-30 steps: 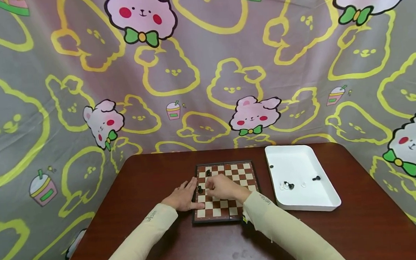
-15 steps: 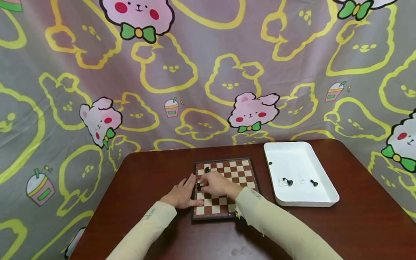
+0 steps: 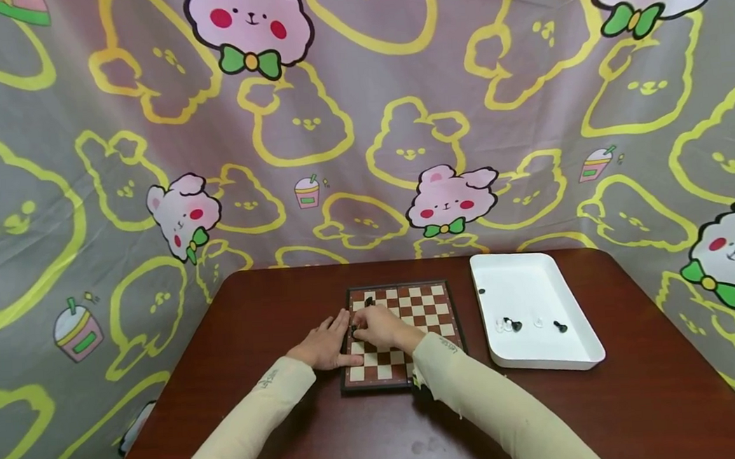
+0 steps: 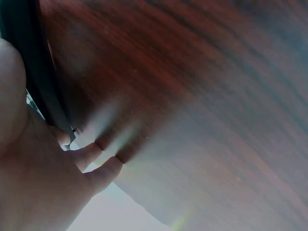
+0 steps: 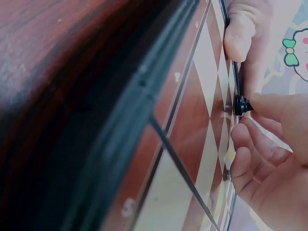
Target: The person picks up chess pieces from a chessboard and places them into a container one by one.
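Note:
My right hand (image 3: 382,325) reaches over the left part of the chessboard (image 3: 428,320). Between its thumb and fingers it pinches a small black chess piece (image 5: 243,105), whose round base shows in the right wrist view. Whether that base touches the board I cannot tell. My left hand (image 3: 323,346) lies along the board's left edge, fingers extended and thumb across the near left squares. In the left wrist view its fingertips (image 4: 113,165) touch the table beside the dark board edge. Another black chess piece (image 3: 368,301) stands farther back, partly behind the right hand.
To the right of the board is a white tray (image 3: 593,352). In it lie several black and white pieces, among them a black one (image 3: 560,326). The brown table (image 3: 270,291) ends in front of a patterned cloth (image 3: 365,187) at the back and sides.
My right hand has moved left across the board to the black chess piece near the left edge and now pinches it. The left hand has stayed in place.

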### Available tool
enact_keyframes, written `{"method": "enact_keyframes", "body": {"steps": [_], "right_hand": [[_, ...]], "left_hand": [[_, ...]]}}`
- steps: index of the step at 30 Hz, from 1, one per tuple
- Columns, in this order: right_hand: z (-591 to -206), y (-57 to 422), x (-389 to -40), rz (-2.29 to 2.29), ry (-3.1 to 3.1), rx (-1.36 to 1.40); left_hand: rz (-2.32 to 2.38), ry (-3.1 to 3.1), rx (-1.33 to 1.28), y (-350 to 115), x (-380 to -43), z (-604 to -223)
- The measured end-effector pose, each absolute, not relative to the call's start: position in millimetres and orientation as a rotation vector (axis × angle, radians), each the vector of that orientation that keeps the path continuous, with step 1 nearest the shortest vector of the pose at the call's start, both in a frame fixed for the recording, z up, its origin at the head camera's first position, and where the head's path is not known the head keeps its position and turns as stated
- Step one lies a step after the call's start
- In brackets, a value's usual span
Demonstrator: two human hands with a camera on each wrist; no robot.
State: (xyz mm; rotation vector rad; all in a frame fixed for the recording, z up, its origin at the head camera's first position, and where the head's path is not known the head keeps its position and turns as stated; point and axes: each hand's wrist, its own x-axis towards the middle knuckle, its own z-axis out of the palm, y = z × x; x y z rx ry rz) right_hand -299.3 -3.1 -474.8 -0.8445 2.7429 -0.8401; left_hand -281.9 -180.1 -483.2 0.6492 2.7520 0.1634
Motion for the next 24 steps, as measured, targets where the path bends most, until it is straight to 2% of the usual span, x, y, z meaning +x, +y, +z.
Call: {"method": "enact_keyframes", "body": {"steps": [11, 24], "right_hand": [[-476, 6, -295, -0.846, 2.726, -0.883], [-460, 55, -293, -0.898, 2.754, -0.823]], "left_hand": [[0.149, 2.742, 0.643, -179, -280, -484], [0.164, 2.751, 0.644, -179, -280, -484]]}}
